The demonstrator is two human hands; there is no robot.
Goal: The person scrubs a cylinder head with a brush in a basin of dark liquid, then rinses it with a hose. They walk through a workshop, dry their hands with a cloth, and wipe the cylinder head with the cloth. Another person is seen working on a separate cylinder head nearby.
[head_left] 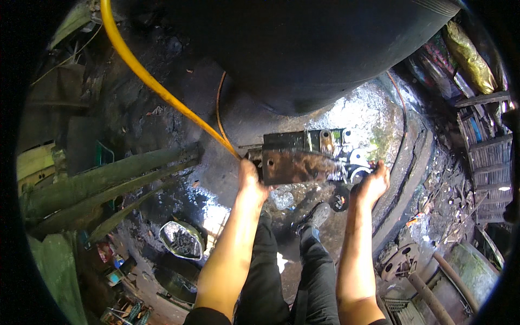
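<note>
Over the floor (244, 111), ahead of the legs (317, 265), the metal part (303, 167) is held crosswise, its left end clamped in the left hand (252, 176), its right end apparently gripped by the right hand (372, 187), fingers mostly hidden. Two-handed steadying seems the step in hand; next, even support is probably called for, with the yellow hose (162, 93) kept clear of the black bulk (336, 49).

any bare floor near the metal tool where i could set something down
Just beyond the metal tool, floor shows between the thin orange cable and the large dark rounded object. A smaller patch lies between the visible shoe and right forearm. Crowded: left, beams and a basin; right, a slatted frame.
</note>
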